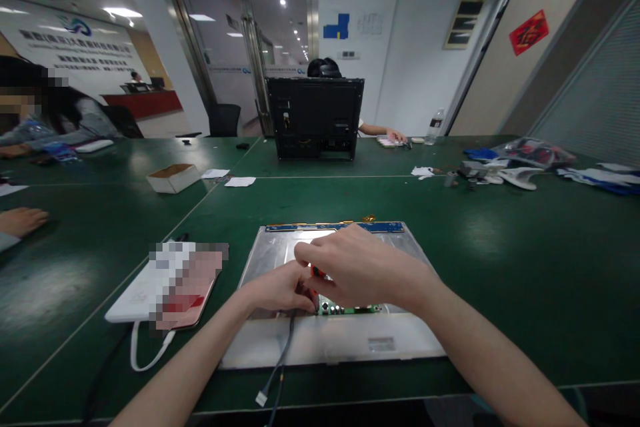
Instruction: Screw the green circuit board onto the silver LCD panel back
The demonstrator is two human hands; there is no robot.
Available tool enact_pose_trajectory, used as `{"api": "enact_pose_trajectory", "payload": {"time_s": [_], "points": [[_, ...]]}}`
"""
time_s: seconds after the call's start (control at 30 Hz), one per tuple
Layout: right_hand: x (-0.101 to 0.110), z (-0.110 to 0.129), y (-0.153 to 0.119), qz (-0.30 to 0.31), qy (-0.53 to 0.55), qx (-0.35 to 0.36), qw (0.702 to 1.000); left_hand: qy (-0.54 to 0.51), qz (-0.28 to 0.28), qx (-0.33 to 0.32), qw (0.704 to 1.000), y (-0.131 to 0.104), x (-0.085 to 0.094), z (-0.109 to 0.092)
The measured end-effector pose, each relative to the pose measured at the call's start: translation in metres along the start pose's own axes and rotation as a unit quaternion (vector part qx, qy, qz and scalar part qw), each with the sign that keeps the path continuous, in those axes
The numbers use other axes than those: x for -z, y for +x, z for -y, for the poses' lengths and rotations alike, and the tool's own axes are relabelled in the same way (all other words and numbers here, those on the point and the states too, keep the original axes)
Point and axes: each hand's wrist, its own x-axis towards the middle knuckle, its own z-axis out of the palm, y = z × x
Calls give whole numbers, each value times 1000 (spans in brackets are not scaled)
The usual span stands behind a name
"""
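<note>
A silver display panel lies back side up on the green table in front of me. On it is a green circuit board, largely covered by my hands. My right hand is closed from above round a red-handled screwdriver; only bits of its red and black handle show. Just below, my left hand rests on the panel by the board's left end, its thumb and fingers closed near the screwdriver's lower part. What they pinch is hidden. A dark cable with a white connector runs from under it over the panel's front edge.
Left of the panel lie a white device and a pink phone, joined by a white cable. Farther off stand an open cardboard box and a black monitor. Parts and bags lie far right. Other people sit left and behind the monitor.
</note>
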Motion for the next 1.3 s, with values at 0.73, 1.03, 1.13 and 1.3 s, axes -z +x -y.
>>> {"api": "enact_pose_trajectory", "payload": {"time_s": [0.73, 1.03, 1.13, 1.3], "points": [[-2, -2, 0, -9, 4, -1, 1000, -22, 2, -4, 1000, 0, 0, -1], [2, 1, -2, 22, 20, 11, 1000, -20, -3, -2, 1000, -2, 0, -2], [1, 1, -1, 23, 21, 5, 1000, -10, 1, -4, 1000, -1, 0, -1], [-2, -1, -1, -5, 5, -6, 1000, 0, -2, 0, 1000, 0, -1, 1]]}}
